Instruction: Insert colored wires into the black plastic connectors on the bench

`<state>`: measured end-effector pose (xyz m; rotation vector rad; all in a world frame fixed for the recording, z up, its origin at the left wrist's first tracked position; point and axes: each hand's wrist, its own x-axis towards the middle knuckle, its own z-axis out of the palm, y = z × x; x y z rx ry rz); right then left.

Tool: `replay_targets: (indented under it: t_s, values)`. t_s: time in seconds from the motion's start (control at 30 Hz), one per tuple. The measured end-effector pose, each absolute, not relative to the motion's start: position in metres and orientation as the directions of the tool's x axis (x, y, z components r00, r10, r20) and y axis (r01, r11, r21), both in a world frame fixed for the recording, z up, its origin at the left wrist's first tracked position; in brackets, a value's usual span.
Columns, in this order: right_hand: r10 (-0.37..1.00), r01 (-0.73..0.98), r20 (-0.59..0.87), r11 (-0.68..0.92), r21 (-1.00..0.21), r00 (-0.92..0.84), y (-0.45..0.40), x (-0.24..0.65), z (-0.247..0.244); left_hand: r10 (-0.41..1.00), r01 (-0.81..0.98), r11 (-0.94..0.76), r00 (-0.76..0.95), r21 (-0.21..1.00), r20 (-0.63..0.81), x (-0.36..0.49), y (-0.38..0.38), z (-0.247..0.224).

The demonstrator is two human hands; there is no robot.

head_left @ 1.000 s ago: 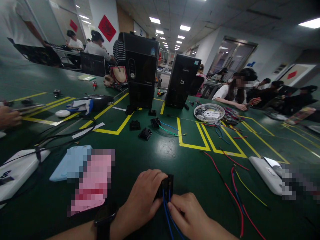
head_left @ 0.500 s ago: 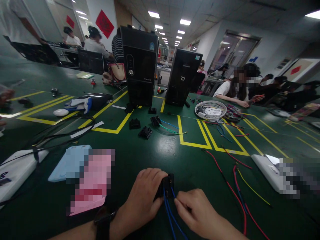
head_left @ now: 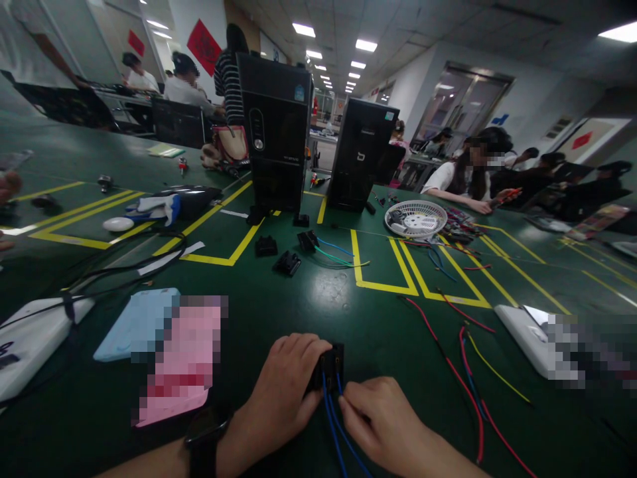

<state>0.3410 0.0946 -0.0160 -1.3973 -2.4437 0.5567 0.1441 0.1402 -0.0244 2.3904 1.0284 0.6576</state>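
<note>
My left hand is wrapped round a small black terminal block and presses it on the green table. Blue wires run from the block's near face toward me. Close to its right side, my right hand pinches one blue wire just below where it enters the block. The palm side of the left hand and part of the block are hidden. Beyond the hands lie more black blocks, one with blue and green wires attached.
Red wires and a yellow wire lie to the right, near a white device. On the left are a pink phone-like item and a blue case. Two black computer towers and a white basket stand farther back.
My hands keep nearly the same hold on the block and the wire. The whole view has shifted slightly; a person in stripes behind the tower shows more.
</note>
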Motion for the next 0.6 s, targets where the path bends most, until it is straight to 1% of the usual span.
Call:
replay_targets:
  t_s: [0.1,0.27,0.37,0.5,0.6]
  values:
    - [0.868,0.795,0.005,0.458,-0.397,-0.497,0.0948,0.341,-0.0149,0.753,0.531,-0.622,0.606,0.576,0.255,0.1443,0.141,-0.0251]
    - [0.853,0.787,0.089,0.51,-0.347,-0.514,0.0928,0.3425,-0.0136,0.754,0.527,-0.618,0.607,0.583,0.251,0.1446,0.1416,-0.0254]
    - [0.854,0.8,0.056,0.505,-0.324,-0.517,0.093,0.343,-0.0137,0.755,0.519,-0.616,0.605,0.593,0.255,0.1443,0.1416,-0.0266]
    - [0.872,0.831,-0.007,0.463,-0.308,-0.489,0.0928,0.3433,-0.0128,0.756,0.511,-0.614,0.601,0.602,0.26,0.1435,0.1424,-0.028]
    - [0.871,0.816,0.049,0.476,-0.328,-0.489,0.0908,0.3437,-0.0132,0.756,0.507,-0.612,0.601,0.606,0.261,0.143,0.1433,-0.0277]
